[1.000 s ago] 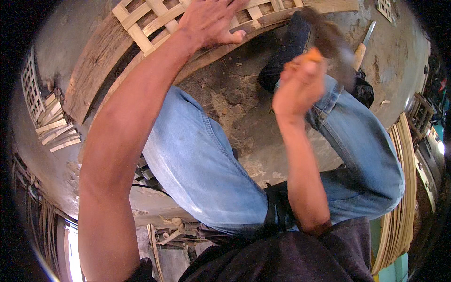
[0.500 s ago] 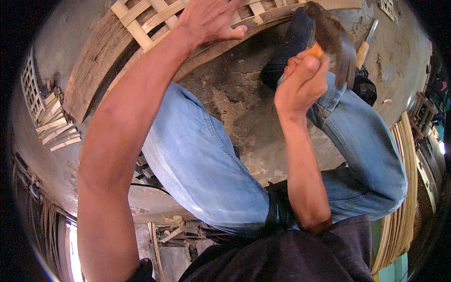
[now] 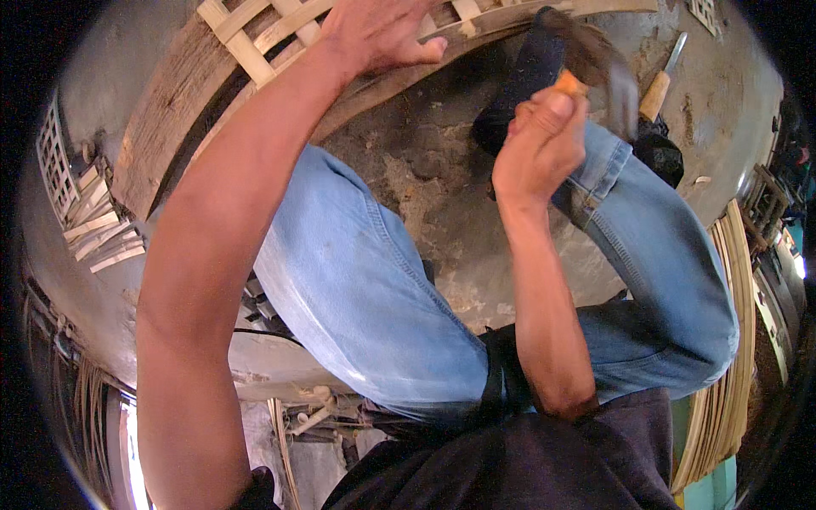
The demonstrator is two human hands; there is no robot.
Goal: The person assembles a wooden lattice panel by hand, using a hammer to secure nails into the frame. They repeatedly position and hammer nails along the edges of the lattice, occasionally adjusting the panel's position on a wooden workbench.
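My left hand (image 3: 387, 38) rests over a woven lattice of pale flat strips (image 3: 242, 47) at the top edge; its thumb is stretched out and the fingertips are cut off by the frame. The lattice lies along a curved wooden board (image 3: 174, 106). To the right, my right hand (image 3: 541, 144) is closed round the orange handle of a dark-headed tool (image 3: 572, 82). The tool's head is smeared by motion, so its exact kind is unclear. It hangs in the air close to my dark-covered foot (image 3: 527, 81).
A knife with a wooden handle (image 3: 654, 95) lies on the floor at upper right, beside a black object (image 3: 659, 153). Short pale strips (image 3: 104, 229) are piled at left. Long strips (image 3: 718, 357) stand near my right knee. My jeans-clad legs (image 3: 365, 289) are bent below the lattice.
My right hand has shifted slightly left, and the tool's blurred head has changed position. My left hand has barely moved on the lattice.
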